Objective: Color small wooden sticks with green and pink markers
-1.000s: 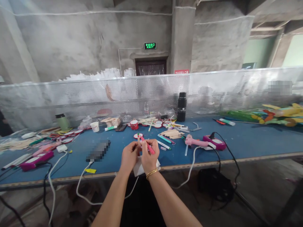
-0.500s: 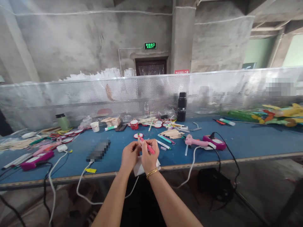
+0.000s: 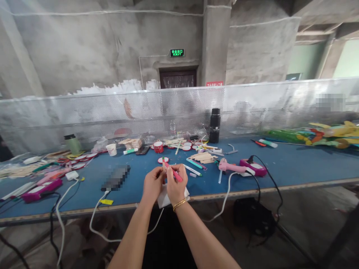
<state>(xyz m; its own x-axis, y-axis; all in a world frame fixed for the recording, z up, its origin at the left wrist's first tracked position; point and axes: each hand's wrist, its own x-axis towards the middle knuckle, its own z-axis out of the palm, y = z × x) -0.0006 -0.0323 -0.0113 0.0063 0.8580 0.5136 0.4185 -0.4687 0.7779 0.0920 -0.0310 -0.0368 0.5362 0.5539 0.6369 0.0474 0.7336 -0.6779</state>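
Both hands meet over the near edge of the blue table [image 3: 294, 168]. My left hand [image 3: 153, 185] pinches a small wooden stick [image 3: 163, 164] with a green and red tip, held upright. My right hand [image 3: 176, 186], with a gold bracelet at the wrist, grips a pink marker [image 3: 175, 173] whose tip rests against the stick. A piece of white paper [image 3: 164, 200] lies on the table edge just under the hands.
A pink glue gun [image 3: 230, 167] with a white cable and a purple stand [image 3: 254, 169] lie to the right. A black bottle [image 3: 215, 126], a white cup [image 3: 112, 149], markers, wooden sticks and red-rimmed discs crowd the back. A perforated metal screen [image 3: 84, 116] borders the far side. Cables hang off the front.
The hands hold the stick and marker the same way; the marker has barely shifted. The view has tipped slightly.
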